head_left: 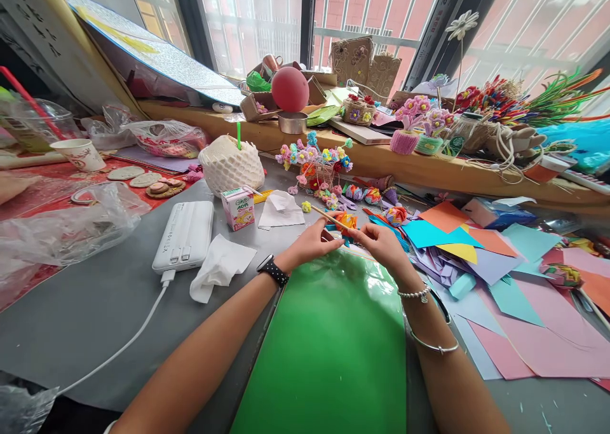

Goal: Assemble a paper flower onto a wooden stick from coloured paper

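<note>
Both my hands meet over the far end of a green board (333,345). My right hand (379,243) is closed in a pinch on the lower end of a thin wooden stick (325,214), which slants up to the left. My left hand (314,238) has its fingers curled round an orange folded-paper flower (347,220), just behind the stick. A bit of blue paper (347,242) shows under the flower between the hands. Fingers partly hide the flower and its contact with the stick.
To the left are a power bank (185,237) with a cable, crumpled tissue (222,265), a drink carton (238,208) and a coconut (232,167). A basket of small flowers (321,170) stands beyond. Coloured paper sheets (519,294) spread rightward, beside another paper flower (395,215).
</note>
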Demonstrator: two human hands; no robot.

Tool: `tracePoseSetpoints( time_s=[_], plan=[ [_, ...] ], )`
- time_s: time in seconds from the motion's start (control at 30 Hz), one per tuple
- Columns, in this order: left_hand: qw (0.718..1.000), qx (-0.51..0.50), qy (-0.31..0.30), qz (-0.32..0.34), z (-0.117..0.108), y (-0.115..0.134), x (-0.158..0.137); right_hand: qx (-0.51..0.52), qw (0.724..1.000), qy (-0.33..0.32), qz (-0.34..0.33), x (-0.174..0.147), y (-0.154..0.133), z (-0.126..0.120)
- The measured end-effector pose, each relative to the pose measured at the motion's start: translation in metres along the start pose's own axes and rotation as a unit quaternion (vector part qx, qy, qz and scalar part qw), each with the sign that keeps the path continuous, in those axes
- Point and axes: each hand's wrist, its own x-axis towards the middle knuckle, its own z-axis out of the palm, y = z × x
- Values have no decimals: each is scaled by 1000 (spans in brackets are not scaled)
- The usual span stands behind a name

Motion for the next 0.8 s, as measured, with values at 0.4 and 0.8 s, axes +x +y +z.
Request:
tracePoseSetpoints(
  time_s=[0.4,0.8],
  plan=[
    [1000,-12,-6,-2,0,0,1,-2,1000,-15,-11,-1,-1,-1],
    [1000,-14,-9,7,1,-2,2,-1,1000,-10,-23,-2,-1,-1]
  ],
)
